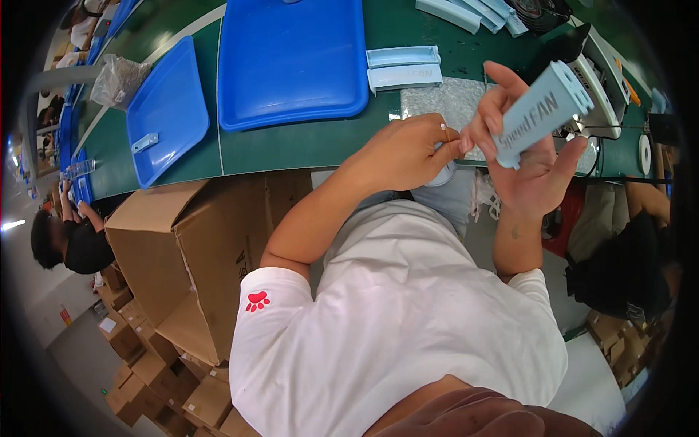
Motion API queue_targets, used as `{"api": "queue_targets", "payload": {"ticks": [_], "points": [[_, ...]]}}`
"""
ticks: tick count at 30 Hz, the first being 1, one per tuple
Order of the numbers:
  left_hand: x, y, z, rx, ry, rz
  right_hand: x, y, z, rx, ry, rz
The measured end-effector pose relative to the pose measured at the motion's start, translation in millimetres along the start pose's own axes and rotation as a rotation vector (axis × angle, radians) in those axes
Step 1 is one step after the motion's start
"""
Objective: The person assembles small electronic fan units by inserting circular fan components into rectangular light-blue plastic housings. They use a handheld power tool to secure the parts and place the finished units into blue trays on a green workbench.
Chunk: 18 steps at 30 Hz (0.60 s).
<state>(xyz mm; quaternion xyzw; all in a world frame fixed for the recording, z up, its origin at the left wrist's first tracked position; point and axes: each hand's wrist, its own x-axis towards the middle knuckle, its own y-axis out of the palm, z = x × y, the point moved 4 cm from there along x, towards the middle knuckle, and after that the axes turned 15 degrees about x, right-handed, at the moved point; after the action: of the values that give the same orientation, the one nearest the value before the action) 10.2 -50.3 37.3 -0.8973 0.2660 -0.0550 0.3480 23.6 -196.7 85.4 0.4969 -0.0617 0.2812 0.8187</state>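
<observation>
Our hands stand close together above the near edge of the green, smooth-topped desk (pixel 291 153). In our right hand (pixel 528 149) we hold a light blue casing (pixel 542 113), hard and plastic-looking, long and narrow, with dark lettering on its flat face and a notched, slotted upper end; it tilts across our palm, forefinger and thumb spread wide around it. We curl our left hand (pixel 415 151) with thumb and forefinger pinched beside the right fingertips; we cannot tell whether they grip something small. Beneath lies a crinkled, see-through plastic sheet (pixel 429 102). Beyond it we see two trough-like pale blue shells (pixel 404 67) side by side, next to a deep blue, round-cornered tray (pixel 291 65). Farther left, a smaller blue tray (pixel 175 95) carries one little pale piece (pixel 145 143). Below the desk gapes a stiff brown cardboard box (pixel 156 251).
</observation>
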Motion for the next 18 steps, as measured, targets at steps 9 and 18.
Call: {"api": "queue_targets", "payload": {"ticks": [9,18], "points": [[-9,-1,-9,0.004,-0.019,0.182,-3,-11,-18,-0.263,0.150,-0.108],[-12,-4,-9,0.018,-0.093,0.141,-16,-13,-26,-0.308,0.102,-0.060]]}}
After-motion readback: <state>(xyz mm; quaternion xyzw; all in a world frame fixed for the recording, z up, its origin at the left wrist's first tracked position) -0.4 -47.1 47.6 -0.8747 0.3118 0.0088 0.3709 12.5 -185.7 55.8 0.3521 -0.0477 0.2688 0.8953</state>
